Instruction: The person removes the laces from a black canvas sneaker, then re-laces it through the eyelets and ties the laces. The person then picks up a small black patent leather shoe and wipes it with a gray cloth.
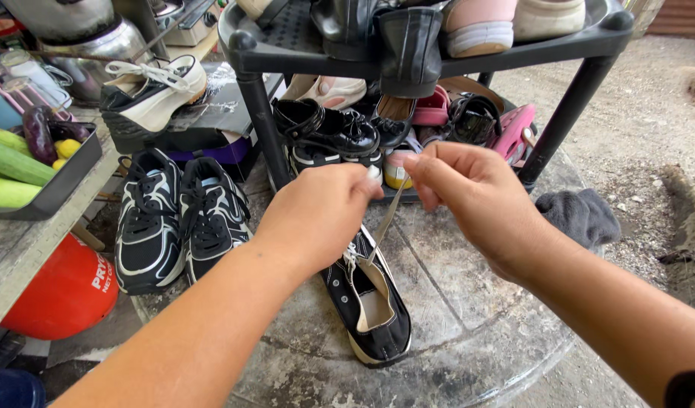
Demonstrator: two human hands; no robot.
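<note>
A black canvas shoe with a pale insole and white laces lies on the round concrete slab below my hands. A white shoelace rises taut from it. My right hand pinches the lace's upper end between thumb and fingers. Just to the left, my left hand has its fingers closed at the same lace, and it hides the shoe's toe end.
A pair of black-and-white sneakers sits left of the shoe. Behind stands a black plastic shoe rack full of shoes. A tray of vegetables rests on a bench at left, a red ball under it. A grey cloth lies right.
</note>
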